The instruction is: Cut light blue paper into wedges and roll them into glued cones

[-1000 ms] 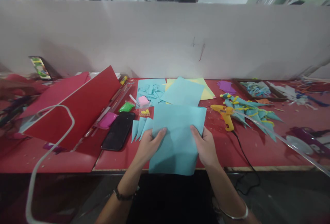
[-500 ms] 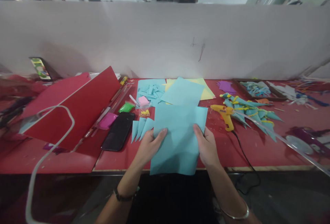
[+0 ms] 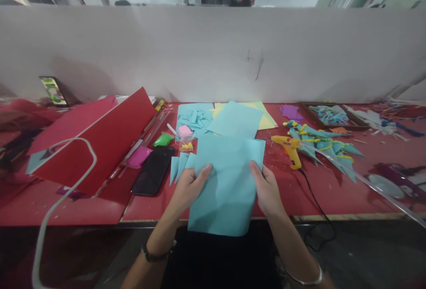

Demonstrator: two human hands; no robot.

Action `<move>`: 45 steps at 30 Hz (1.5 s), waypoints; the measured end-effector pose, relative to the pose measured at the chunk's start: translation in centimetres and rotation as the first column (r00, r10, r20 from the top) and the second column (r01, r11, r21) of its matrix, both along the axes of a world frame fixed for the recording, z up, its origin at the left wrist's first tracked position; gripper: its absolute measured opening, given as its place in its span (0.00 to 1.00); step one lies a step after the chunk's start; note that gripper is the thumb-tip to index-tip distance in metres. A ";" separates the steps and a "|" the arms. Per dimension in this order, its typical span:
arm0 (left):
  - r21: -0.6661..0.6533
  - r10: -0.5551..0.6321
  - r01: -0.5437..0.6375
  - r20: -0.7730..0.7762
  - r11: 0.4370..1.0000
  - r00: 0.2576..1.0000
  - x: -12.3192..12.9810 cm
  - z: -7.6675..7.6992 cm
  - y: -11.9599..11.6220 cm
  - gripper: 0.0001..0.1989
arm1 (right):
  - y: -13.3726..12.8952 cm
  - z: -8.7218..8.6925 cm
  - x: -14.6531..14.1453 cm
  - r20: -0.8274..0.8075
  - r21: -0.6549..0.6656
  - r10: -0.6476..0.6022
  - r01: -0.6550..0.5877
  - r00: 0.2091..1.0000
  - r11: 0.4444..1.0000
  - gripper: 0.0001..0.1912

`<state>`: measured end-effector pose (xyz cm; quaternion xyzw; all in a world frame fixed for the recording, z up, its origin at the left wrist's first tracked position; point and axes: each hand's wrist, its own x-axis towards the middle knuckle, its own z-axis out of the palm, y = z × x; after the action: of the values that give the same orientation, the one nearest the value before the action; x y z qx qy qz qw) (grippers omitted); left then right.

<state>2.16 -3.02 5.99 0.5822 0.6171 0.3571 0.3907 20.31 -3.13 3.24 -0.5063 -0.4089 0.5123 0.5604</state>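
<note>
A light-blue sheet of paper (image 3: 228,191) is held between both hands, its lower end reaching past the table's front edge. My left hand (image 3: 190,187) grips the sheet's left side, thumb on top and fingers hidden beneath. On the right side, my right hand (image 3: 267,188) pinches it the same way. Folded light-blue paper triangles (image 3: 179,165) lie just beyond my left hand. Behind the held sheet, another light-blue sheet (image 3: 236,118) rests over yellow paper (image 3: 266,114). Small blue paper pieces (image 3: 196,119) are heaped to its left.
A yellow glue gun (image 3: 292,149) with a black cord lies at right, beside blue-and-yellow paper cones (image 3: 328,145). A black phone (image 3: 153,171) and a leaning red board (image 3: 100,147) are at left. A white cable (image 3: 49,211) curves in front. A tray (image 3: 357,125) stands at back right.
The held sheet has shifted slightly left and down toward me, and my left hand has moved a little left with it. Both hands keep their grip.
</note>
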 end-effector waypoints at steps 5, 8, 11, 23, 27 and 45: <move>0.107 -0.139 0.168 -0.237 0.980 0.962 -1.6 2.2 0.1 0.22 | 1.1 3.0 1.7 0.270 0.304 -0.080 -0.007 0.960 0.953 0.20; 0.052 -0.242 0.291 -0.430 0.955 0.870 -2.2 3.9 0.2 0.23 | 1.6 5.5 2.4 0.471 0.481 -0.157 -0.104 0.868 0.871 0.21; -0.036 -0.356 0.398 -0.524 0.917 0.773 -2.1 4.5 0.4 0.24 | 1.6 6.8 2.1 0.693 0.391 0.005 -0.380 0.721 0.838 0.12; -0.082 -0.518 0.533 -0.403 0.842 0.755 -2.5 1.7 2.7 0.20 | 2.7 3.0 1.7 0.816 0.281 -0.052 -0.315 0.576 0.906 0.17; -0.027 -0.488 0.557 -0.519 0.830 0.702 -2.9 0.9 3.5 0.15 | 3.4 1.4 3.0 0.847 0.189 -0.027 -0.252 0.531 0.949 0.18; -0.019 -0.247 0.543 -0.903 0.839 0.350 -0.2 -2.7 5.9 0.13 | 4.5 -1.9 1.7 0.956 -0.235 0.232 0.003 -0.178 0.972 0.16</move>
<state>1.97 2.84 3.29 0.8619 0.5068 -0.0175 0.0019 22.05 1.35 1.33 -0.7190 -0.6935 0.0219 -0.0403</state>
